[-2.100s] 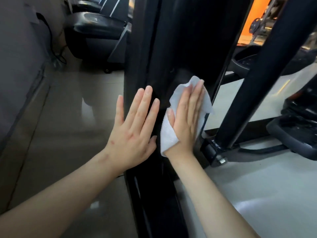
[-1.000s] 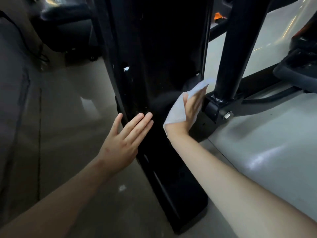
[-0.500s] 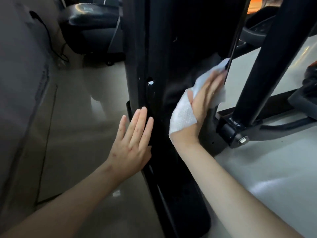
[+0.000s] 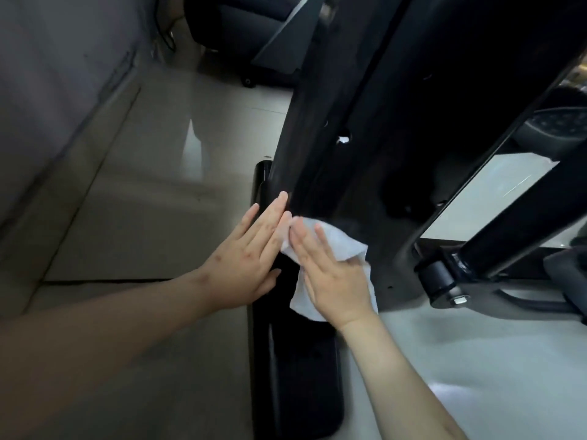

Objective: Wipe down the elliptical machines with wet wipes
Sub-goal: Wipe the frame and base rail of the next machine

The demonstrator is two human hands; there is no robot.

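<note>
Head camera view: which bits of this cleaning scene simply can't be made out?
Wet wipe: its middle is hidden under the right hand, head view.
Black machine housing: upper part cut off by the top edge; too dark to show dirt or wetness.
Left hand: its palm side is hidden by its own back.
Machine behind: dim, cut off by the top edge.

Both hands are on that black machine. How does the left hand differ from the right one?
The right hand presses a white wipe against the machine; the left hand rests bare on it, with nothing underneath. The left hand sits at the machine's left edge, the right hand further in. The left hand's fingertips reach a little higher than the right hand's. Both lie flat with fingers straight.
</note>
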